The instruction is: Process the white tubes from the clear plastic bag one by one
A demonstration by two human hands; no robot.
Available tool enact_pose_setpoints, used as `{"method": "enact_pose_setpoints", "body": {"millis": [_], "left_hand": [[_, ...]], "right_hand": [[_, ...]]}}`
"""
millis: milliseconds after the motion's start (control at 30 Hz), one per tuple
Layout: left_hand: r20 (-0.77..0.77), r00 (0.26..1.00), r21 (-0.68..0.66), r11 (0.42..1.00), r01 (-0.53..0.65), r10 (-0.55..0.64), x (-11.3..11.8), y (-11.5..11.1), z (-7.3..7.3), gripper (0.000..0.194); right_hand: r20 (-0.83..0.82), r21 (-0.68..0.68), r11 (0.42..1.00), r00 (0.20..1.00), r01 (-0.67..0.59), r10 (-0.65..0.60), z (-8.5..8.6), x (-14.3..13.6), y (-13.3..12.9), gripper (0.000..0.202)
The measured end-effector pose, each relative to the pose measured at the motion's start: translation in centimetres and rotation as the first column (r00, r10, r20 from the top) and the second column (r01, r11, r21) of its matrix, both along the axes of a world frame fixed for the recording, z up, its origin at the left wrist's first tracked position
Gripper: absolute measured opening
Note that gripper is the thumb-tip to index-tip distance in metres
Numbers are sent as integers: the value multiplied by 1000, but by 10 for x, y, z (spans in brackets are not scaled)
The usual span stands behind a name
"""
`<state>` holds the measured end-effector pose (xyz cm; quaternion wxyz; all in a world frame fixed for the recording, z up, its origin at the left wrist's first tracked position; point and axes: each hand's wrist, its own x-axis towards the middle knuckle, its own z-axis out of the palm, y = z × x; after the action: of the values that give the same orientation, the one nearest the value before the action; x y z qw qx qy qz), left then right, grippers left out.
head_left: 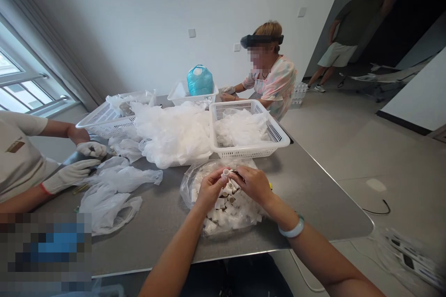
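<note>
My left hand [210,189] is closed, pinching a short white tube-shaped plastic fitting [226,173] with its open end facing up. Close beside it, my right hand [254,184] is closed around a slim tool of which only a dark tip [235,173] shows at the fitting. A yellow bit [271,186] sticks out behind this hand, perhaps the tool's other end. Beneath both hands lies an open clear plastic bag [188,186] filled with many similar white fittings [220,203].
A white basket [244,152] of white pieces stands beyond the bag, beside a large white heap [174,134]. Loose plastic bags [111,190] lie left, near a co-worker's gloved hands [75,174]. Another person [275,79] sits across the grey table [313,195], near a blue bag [200,81].
</note>
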<state>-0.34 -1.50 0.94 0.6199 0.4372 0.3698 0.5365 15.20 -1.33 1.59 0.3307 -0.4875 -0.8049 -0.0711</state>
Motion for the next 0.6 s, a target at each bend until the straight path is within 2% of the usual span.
{"method": "enact_pose_setpoints", "body": {"millis": [233,333,500,600], "left_hand": [[-174,983,141,989,-39,64,-9,3,-4,30],[-215,972,214,976,-46,93,-10,2,-4,29],[-143,987,204,978,-38,69,-10,1,-4,32],[-53,998,161,987,-16,25,-11,2,-4,35]], "right_hand": [[99,18,999,995,-29,27,11,-4,2,52],[125,3,1000,992,2,-3,13,-9,0,52],[63,-6,1000,998,27,-27,14,-12,-6,53],[25,-69,997,999,27,-26,18,-12,-8,52]]}}
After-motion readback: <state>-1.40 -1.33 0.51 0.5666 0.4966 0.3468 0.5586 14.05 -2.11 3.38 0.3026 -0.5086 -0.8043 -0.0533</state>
